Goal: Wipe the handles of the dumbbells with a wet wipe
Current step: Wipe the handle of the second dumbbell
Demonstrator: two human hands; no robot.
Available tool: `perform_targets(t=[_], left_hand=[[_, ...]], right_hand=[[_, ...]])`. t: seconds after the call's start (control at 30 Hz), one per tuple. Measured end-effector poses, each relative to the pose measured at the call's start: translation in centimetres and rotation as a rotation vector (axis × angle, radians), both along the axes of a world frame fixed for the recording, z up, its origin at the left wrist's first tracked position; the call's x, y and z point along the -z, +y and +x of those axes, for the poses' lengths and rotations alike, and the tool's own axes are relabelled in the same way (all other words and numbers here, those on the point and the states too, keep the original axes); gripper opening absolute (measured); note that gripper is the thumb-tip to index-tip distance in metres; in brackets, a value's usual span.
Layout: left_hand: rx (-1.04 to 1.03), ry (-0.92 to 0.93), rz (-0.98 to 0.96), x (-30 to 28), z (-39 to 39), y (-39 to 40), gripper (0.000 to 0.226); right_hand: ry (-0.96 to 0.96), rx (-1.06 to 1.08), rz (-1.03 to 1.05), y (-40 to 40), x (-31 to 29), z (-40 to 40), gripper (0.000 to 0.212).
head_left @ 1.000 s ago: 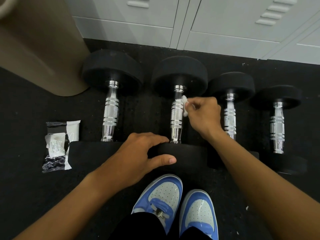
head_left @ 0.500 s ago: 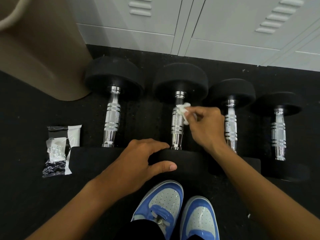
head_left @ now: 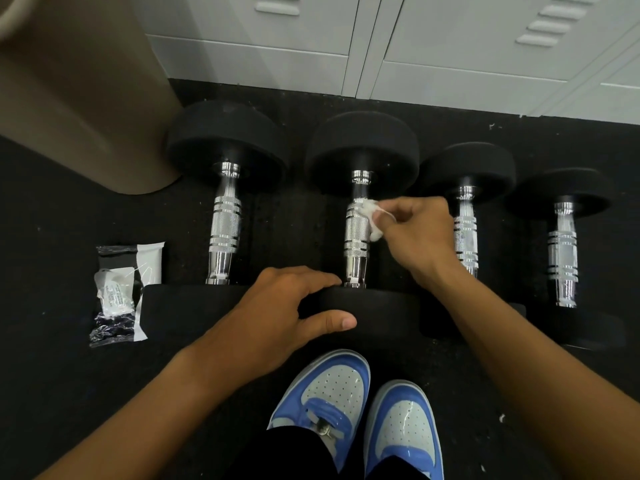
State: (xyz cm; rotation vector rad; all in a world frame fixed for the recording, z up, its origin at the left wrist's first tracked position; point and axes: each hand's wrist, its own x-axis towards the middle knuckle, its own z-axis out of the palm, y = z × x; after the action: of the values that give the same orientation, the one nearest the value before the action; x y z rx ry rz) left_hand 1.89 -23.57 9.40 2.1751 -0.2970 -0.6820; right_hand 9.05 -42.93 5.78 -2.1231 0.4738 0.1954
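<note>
Four black-headed dumbbells w/ chrome knurled handles lie side by side on a dark rubber floor (head_left: 52,393), in front of pale grey lockers (head_left: 450,46). Right hand (head_left: 415,233) pinches a crumpled white wet wipe (head_left: 371,216) between thumb & fingertips, pressing it against the upper right side of the second dumbbell's handle (head_left: 356,237). Left hand (head_left: 277,306) lies flat, fingers spread, on that dumbbell's near black head (head_left: 377,306), holding nothing. Black & white wipe packet (head_left: 121,292) lies on the floor left of the leftmost dumbbell (head_left: 225,223). Tan rounded bin (head_left: 69,98) at far left. Blue & white sneakers (head_left: 346,403) below.
</note>
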Motion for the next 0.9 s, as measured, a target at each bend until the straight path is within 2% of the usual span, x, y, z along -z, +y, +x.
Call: perform_targets(t=[0.13,0.3,0.4,0.5,0.63,0.8,0.9], left_hand=[[-0.006,0.019,0.004,0.1,0.0,0.1,0.072],[0.003,0.011,0.008,0.0,0.0,0.1,0.073],[0.002,0.019,0.014,-0.1,0.0,0.1,0.073],[0.011,0.021,0.023,-0.1,0.0,0.1,0.074],[0.007,0.021,0.032,0.1,0.0,0.2,0.073],[0.014,0.022,0.037,0.0,0.1,0.2,0.074],[0.018,0.020,0.036,0.0,0.1,0.1,0.072]], right_hand=[[0.051,-0.088,0.036,-0.6,0.5,-1.7,0.007],[0.048,-0.063,0.060,-0.8,0.4,-1.0,0.004],[0.094,-0.130,0.055,-1.0,0.2,-2.5,0.009],[0.131,-0.093,0.041,-1.3,0.2,-1.5,0.013],[0.111,-0.137,0.047,-1.2,0.1,-2.5,0.005],[0.128,-0.121,0.059,-1.3,0.2,-2.1,0.014],[0.106,-0.142,0.061,-1.3,0.1,-2.5,0.006]])
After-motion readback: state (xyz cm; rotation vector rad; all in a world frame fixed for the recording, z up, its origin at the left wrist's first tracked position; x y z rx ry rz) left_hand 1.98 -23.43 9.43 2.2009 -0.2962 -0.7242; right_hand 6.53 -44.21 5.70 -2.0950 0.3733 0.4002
